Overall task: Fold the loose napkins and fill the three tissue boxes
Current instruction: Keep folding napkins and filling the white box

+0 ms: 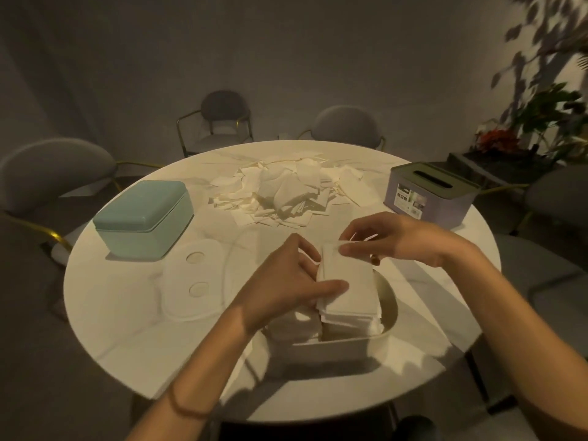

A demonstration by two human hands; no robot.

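A stack of folded white napkins [348,289] stands in an open white tissue box [386,337] near the table's front edge. My left hand [286,281] grips the stack's left side, thumb lying across its top. My right hand [394,238] pinches the far end of the top napkin. The box's white lid [191,278], with two round marks, lies flat to the left. A heap of loose napkins [286,189] covers the far middle of the table. A closed teal box [144,219] sits at the left and a grey box with a slotted lid [428,192] at the right.
The round white table [127,329] is ringed by grey chairs with gold frames [222,119]. Potted plants [541,116] stand at the back right beside the wall.
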